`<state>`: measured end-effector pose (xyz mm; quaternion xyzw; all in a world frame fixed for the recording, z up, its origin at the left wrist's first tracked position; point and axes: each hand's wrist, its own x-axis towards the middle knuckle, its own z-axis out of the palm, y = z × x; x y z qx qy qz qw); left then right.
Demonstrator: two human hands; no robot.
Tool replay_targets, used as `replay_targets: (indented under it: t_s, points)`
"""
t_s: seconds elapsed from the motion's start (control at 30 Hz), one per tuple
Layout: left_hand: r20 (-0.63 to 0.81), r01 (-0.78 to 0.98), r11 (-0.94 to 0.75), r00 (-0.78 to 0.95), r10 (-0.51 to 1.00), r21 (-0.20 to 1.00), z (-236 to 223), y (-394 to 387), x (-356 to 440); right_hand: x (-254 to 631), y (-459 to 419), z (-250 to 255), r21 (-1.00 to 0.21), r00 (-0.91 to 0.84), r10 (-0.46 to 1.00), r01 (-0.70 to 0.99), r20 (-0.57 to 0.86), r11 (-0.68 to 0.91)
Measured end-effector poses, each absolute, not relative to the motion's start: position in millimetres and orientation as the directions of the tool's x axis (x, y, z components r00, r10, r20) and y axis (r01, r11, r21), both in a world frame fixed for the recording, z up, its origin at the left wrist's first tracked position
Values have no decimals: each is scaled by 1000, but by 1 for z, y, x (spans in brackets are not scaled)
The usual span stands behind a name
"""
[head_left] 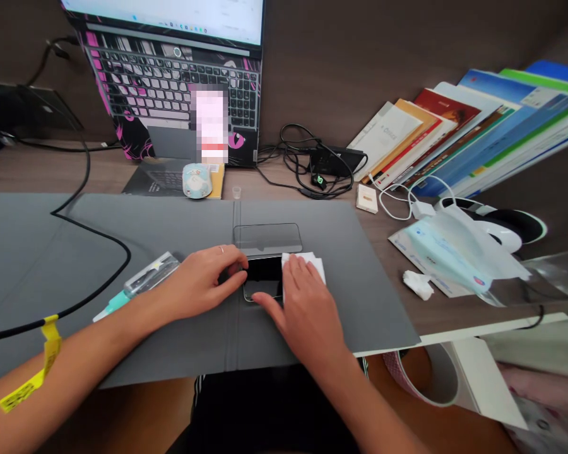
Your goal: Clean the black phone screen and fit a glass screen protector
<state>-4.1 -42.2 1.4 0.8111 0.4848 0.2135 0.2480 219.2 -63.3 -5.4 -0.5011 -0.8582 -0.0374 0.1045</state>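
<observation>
A dark-screened smartphone [264, 277] lies sideways on the grey mat [184, 359]. My left hand [211, 277] grips its left end between thumb and curled fingers. Over the right end, my right hand [307, 296] presses a folded white tissue [316, 265] down with its fingers close together, the thumb reaching along the phone's near edge. Part of the phone is hidden under the tissue and fingers. Just beyond it lies a clear screen protector [267, 236] with a dark outline. Left of my left forearm rests a clear bottle with a teal nozzle [146, 274].
A laptop [180, 82] stands at the back, with a mouse [197, 181] in front. Black cables [307, 170] and leaning books [454, 132] are behind. On the right are a mask packet [454, 252] and crumpled tissue [418, 285]. A black cable [118, 239] crosses the mat's left side.
</observation>
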Motion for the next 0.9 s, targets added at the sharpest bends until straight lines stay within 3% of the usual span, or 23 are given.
replay_targets:
  t_s: [0.23, 0.43, 0.7, 0.9]
  points:
    - [129, 656, -320, 323, 938, 683, 5, -43, -6, 172, -83, -14, -179, -607, 773, 753, 183, 634]
    - [110, 656, -319, 341, 934, 684, 3, -42, -7, 193, -83, -10, -271, -708, 699, 657, 98, 703]
    - [94, 680, -333, 363, 927, 654, 4, -42, -10, 269, -58, -6, -180, -591, 807, 794, -3, 581]
    - [138, 701, -358, 352, 926, 616, 3, -41, -9, 256, -71, -17, -136, -452, 887, 877, 92, 461]
